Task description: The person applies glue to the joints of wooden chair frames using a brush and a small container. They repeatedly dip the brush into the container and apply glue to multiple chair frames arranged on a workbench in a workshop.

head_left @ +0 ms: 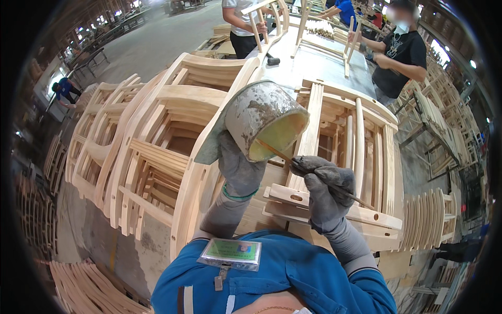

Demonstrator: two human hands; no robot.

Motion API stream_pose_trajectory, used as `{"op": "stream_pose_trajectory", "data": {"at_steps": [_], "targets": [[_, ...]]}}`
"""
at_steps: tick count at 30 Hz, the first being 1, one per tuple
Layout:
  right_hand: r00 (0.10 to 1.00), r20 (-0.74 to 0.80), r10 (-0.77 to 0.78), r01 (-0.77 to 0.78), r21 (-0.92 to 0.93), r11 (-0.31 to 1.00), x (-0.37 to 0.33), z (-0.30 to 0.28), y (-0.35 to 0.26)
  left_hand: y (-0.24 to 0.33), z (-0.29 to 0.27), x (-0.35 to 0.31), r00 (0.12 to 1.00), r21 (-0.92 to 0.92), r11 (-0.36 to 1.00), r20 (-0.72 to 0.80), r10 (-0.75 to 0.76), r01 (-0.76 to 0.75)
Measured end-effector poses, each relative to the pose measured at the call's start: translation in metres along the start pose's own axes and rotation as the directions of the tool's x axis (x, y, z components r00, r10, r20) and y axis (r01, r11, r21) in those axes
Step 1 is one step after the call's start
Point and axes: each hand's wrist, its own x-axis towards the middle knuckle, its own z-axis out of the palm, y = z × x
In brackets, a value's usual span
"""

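Tilted toward me is a round grey pot (259, 112), splattered outside, with a pale yellowish substance coating its inside. My left hand (239, 165), in a grey glove, grips it from below and the left. A flat grey-green piece (210, 140) lies against the pot's left side; what it is I cannot tell. My right hand (329, 191), also gloved, is closed around a thin wooden stick (273, 149). One end of the stick reaches into the pot, and the other sticks out past my fingers. Below the pot and my right hand are pale wooden frames (359, 141) with round holes in their rails.
Stacked wooden chair frames (157, 120) stand to my left. Ahead is a light worktable (308, 60), where one person (401, 52) on the right and another (243, 23) at the far left handle frames. Curved wooden parts (91, 288) lie at lower left; more frames (426, 220) stand right.
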Motion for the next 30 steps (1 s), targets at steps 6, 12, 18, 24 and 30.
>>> {"op": "stream_pose_trajectory", "data": {"at_steps": [6,12,18,24,30], "targets": [[0.992,-0.125,0.022,-0.003,0.154,0.988,-0.018,0.006,0.007,-0.013,-0.026,-0.008,0.985,0.679,0.728,-0.046,0.169,-0.093],[0.884,-0.368,0.288,-0.227,0.201,0.953,0.011,-0.004,0.009,-0.026,-0.032,0.001,0.897,0.954,-0.202,0.280,0.341,-0.221],[0.864,-0.373,0.338,-0.391,-0.075,0.917,0.143,-0.142,0.059,-0.021,-0.018,-0.003,0.822,0.015,0.974,-0.539,-0.184,0.227],[0.745,-0.562,0.360,-0.523,-0.156,0.838,0.212,-0.256,0.147,-0.043,-0.030,-0.042,0.599,-0.188,0.814,-0.590,-0.541,0.549],[0.700,-0.584,0.410,-0.549,-0.074,0.832,0.221,-0.266,0.198,-0.047,-0.036,-0.043,0.566,-0.197,0.786,-0.594,-0.572,0.587]]}}
